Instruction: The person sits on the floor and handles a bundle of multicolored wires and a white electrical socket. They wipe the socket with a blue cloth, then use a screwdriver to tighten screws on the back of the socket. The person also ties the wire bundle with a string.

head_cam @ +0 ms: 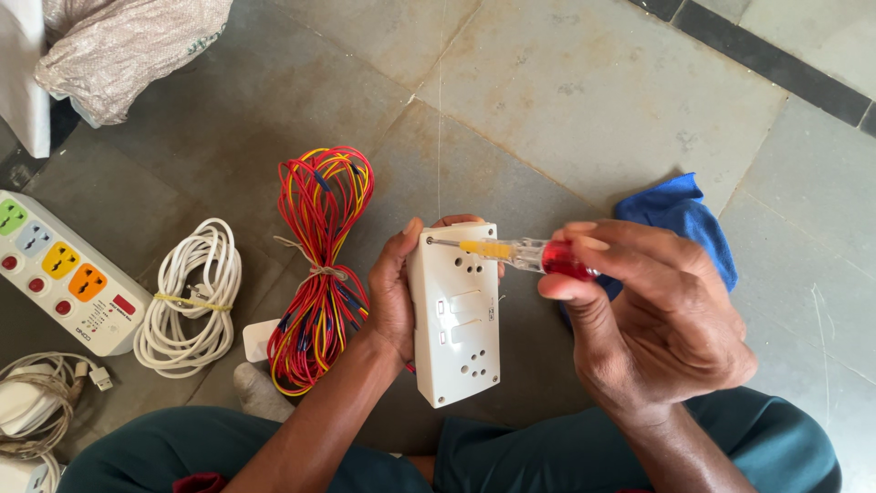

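Two hands work: left hand (394, 297) clasps the socket box (454, 315), right hand (652, 315) pinches the screwdriver (525, 254), whose tip could slip off the screw (429, 241).

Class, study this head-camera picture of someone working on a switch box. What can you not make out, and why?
- Back of the white plastic switch box: head view, faces away, left hand covers its side.
- Handle end of the clear red-and-yellow screwdriver: wrapped by right hand.
- Blue cloth: partly behind that hand.
- White multicoloured-socket power strip: cut off by left edge.
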